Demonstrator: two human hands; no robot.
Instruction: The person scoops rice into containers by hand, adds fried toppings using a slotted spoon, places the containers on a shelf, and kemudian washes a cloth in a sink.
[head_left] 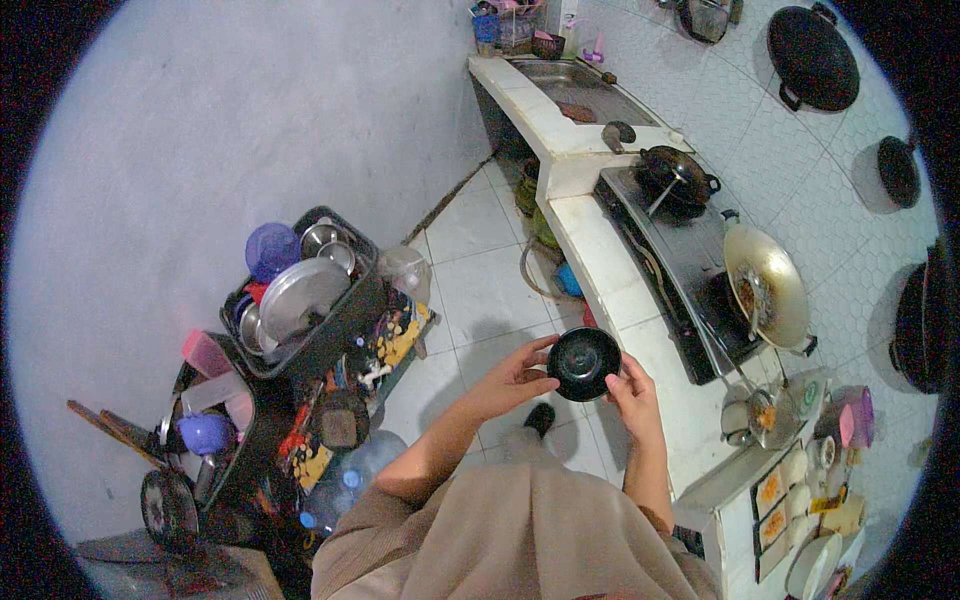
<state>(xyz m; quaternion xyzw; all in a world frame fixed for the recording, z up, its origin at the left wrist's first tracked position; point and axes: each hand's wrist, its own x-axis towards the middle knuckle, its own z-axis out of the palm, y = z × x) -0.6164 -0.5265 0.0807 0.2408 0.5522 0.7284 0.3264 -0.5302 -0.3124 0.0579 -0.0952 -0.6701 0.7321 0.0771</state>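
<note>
A small black bowl is held up in front of me, its hollow side toward the camera. My left hand grips its left rim, thumb at the near edge and fingers at the far side. On the opposite side my right hand pinches the rim with the thumb on top. The bowl looks empty. It hangs over the tiled floor, left of the white counter, apart from everything but my hands.
Right of me, a two-burner stove carries a dark pot and a large wok. A sink lies beyond. To my left stand black crates of dishes, including a metal lid. Water bottles rest by my left arm.
</note>
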